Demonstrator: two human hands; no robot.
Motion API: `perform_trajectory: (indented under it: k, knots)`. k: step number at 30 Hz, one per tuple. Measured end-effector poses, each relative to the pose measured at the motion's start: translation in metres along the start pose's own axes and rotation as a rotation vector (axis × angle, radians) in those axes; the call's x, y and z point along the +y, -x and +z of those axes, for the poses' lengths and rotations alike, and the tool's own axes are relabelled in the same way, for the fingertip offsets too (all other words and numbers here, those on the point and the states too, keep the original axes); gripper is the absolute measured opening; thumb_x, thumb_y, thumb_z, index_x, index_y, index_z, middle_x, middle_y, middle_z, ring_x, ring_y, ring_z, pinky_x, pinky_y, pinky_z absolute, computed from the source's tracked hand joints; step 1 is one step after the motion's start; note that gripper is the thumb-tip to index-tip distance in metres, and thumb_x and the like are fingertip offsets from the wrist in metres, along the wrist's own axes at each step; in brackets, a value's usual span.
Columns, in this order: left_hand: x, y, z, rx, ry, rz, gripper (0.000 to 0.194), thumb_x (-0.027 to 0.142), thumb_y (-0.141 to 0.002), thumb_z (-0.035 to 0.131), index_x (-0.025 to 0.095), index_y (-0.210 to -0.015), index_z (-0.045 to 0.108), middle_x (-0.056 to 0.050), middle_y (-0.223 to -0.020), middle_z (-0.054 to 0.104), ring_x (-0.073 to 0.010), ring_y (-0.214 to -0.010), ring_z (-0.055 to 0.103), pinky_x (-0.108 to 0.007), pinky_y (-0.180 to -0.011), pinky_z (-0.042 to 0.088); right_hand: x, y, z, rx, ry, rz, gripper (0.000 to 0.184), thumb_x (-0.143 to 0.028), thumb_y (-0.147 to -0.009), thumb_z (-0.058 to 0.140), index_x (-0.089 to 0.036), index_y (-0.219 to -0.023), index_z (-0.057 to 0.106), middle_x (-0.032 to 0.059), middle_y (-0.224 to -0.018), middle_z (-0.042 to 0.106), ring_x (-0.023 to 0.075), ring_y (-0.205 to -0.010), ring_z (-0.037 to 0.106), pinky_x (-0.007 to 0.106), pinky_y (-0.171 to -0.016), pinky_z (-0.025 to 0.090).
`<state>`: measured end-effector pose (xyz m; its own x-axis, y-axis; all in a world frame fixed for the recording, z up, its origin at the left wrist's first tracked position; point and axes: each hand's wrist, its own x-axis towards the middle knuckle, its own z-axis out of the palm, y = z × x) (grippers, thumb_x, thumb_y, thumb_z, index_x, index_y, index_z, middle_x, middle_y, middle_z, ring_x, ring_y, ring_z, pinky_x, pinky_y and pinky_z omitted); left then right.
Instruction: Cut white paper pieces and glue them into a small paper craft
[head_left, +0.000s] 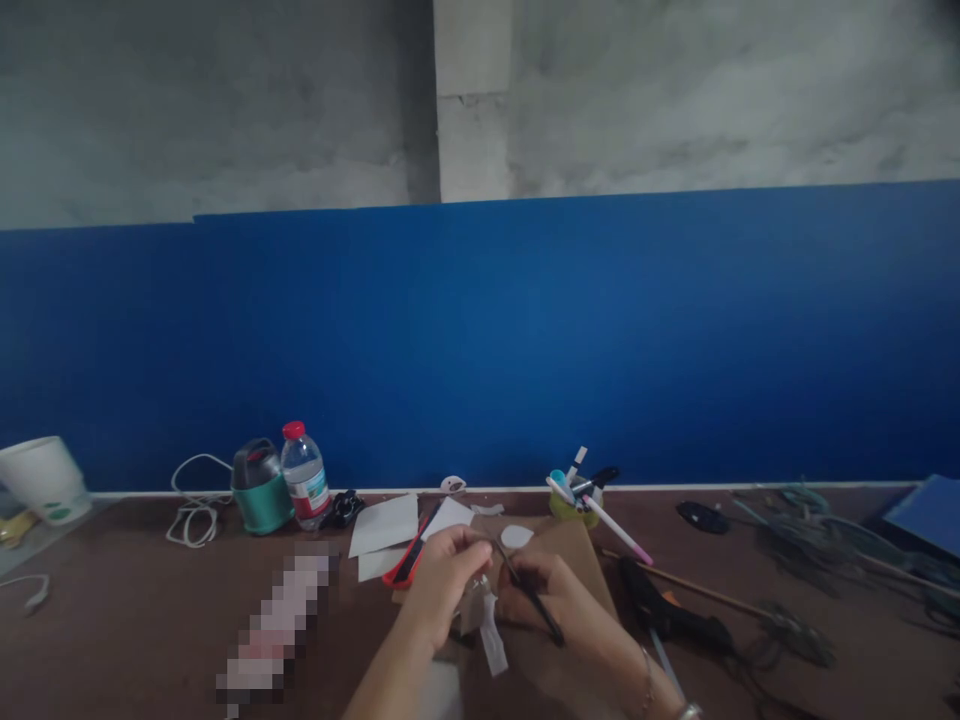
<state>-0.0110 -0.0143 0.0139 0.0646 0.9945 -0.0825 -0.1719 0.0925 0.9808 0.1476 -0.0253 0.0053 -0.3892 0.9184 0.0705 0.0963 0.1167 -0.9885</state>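
My left hand (448, 585) is closed in a pinch near the middle of the table. A small greyish piece (472, 608) and a curled white strip (492, 640) hang just below its fingertips. My right hand (551, 590) is closed beside it around a thin, dark, slender tool (531, 592), slanting from near the left fingertips down to the right. The tool's exact kind is unclear, and the right fingertips are partly hidden. Both hands are over a brown cardboard sheet (581, 560). A white rounded cutout (517, 537) lies just beyond them.
Right of my hands lies a black glue gun (675, 615). A pen holder (566, 505), a computer mouse (703, 517) and tangled cables (817, 540) are farther back. Leftward are white paper sheets (386, 524), a water bottle (305, 480), a green container (262, 505) and a white cup (46, 480).
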Motion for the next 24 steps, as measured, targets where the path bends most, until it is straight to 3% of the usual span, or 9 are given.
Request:
perform_trajectory:
  k: [8, 12, 17, 20, 24]
  knots:
    - [0.002, -0.001, -0.003, -0.007, 0.031, -0.066, 0.020, 0.027, -0.057, 0.075, 0.015, -0.058, 0.059, 0.001, -0.055, 0.061, -0.0088, -0.053, 0.049, -0.022, -0.056, 0.035, 0.008, -0.002, -0.007, -0.020, 0.132, -0.019, 0.022, -0.033, -0.067, 0.074, -0.014, -0.065, 0.064, -0.0014, -0.060, 0.055, 0.0122, -0.058, 0.046, 0.023, -0.056, 0.037]
    - [0.002, -0.001, -0.003, -0.016, 0.055, -0.060, 0.023, 0.031, -0.057, 0.077, 0.016, -0.057, 0.060, 0.001, -0.055, 0.061, -0.0094, -0.052, 0.049, -0.022, -0.057, 0.036, 0.018, -0.005, -0.009, 0.054, 0.155, -0.032, 0.019, -0.030, -0.065, 0.072, -0.015, -0.061, 0.063, -0.0009, -0.058, 0.057, 0.0116, -0.055, 0.047, 0.022, -0.052, 0.038]
    - [-0.003, -0.005, -0.006, -0.015, 0.116, 0.006, 0.026, 0.037, -0.059, 0.079, 0.013, -0.063, 0.067, -0.002, -0.061, 0.065, -0.0104, -0.057, 0.053, -0.023, -0.061, 0.038, 0.019, -0.007, -0.002, 0.164, 0.058, 0.139, 0.026, -0.029, -0.061, 0.069, -0.022, -0.078, 0.052, -0.0106, -0.045, 0.046, 0.0080, -0.038, 0.035, 0.019, -0.038, 0.028]
    - [-0.005, -0.008, -0.009, 0.013, 0.181, 0.052, 0.029, 0.040, -0.064, 0.077, 0.013, -0.070, 0.070, -0.005, -0.069, 0.070, -0.0132, -0.065, 0.058, -0.024, -0.065, 0.041, 0.021, -0.006, 0.003, 0.235, 0.205, 0.112, 0.023, -0.025, -0.062, 0.067, -0.022, -0.074, 0.048, -0.0084, -0.050, 0.049, 0.0091, -0.042, 0.040, 0.020, -0.041, 0.029]
    - [-0.002, -0.006, -0.007, 0.059, 0.224, 0.074, 0.033, 0.044, -0.065, 0.076, 0.013, -0.074, 0.071, -0.008, -0.073, 0.072, -0.0161, -0.069, 0.060, -0.026, -0.067, 0.043, 0.025, -0.006, 0.011, 0.219, 0.492, 0.082, 0.020, -0.020, -0.062, 0.066, -0.022, -0.072, 0.048, -0.0003, -0.060, 0.062, 0.0142, -0.053, 0.053, 0.024, -0.050, 0.034]
